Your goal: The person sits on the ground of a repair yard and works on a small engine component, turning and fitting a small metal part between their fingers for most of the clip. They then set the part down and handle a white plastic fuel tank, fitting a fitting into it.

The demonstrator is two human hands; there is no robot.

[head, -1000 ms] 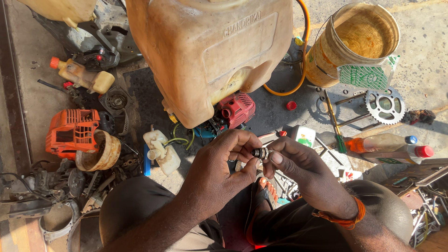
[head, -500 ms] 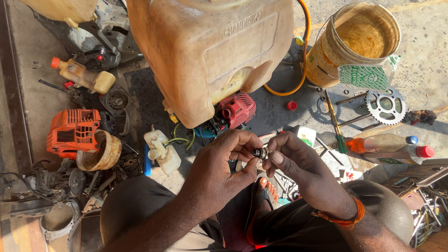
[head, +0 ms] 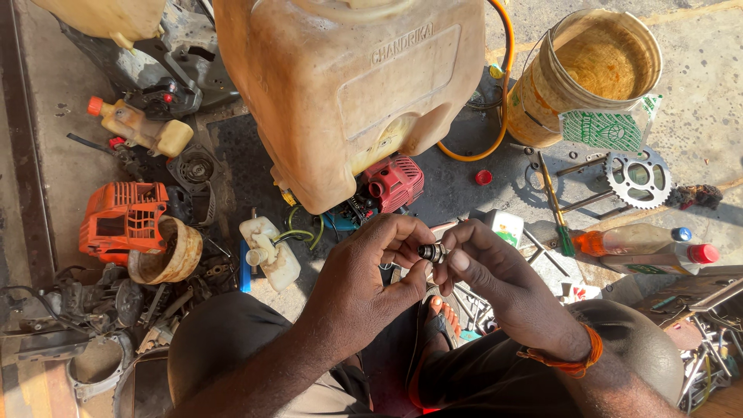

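1. Outdoor repair spot on a concrete floor (head: 696, 101), oily, littered with engine parts; the person sits low, knees at the near edge.
2. Small metal fitting (head: 430, 251), dark with a shiny collar, is held mid-scene above the lap, just near of the big yellowed plastic tank (head: 348, 85) and the red engine (head: 395, 182).
3. Left hand (head: 364, 286) pinches the fitting between thumb and fingers; right hand (head: 503, 290) closes fingertips on its other end. Both are grasping it.
4. Handling, judged: light, rigid, probably greasy, so slippery and easy to drop into the clutter. Best hold looks like the collar, fingertip pinch, not the narrow tip.
5. Around: bucket (head: 542, 93) far right, sprocket (head: 638, 178) right, orange engine cover (head: 120, 220) left.
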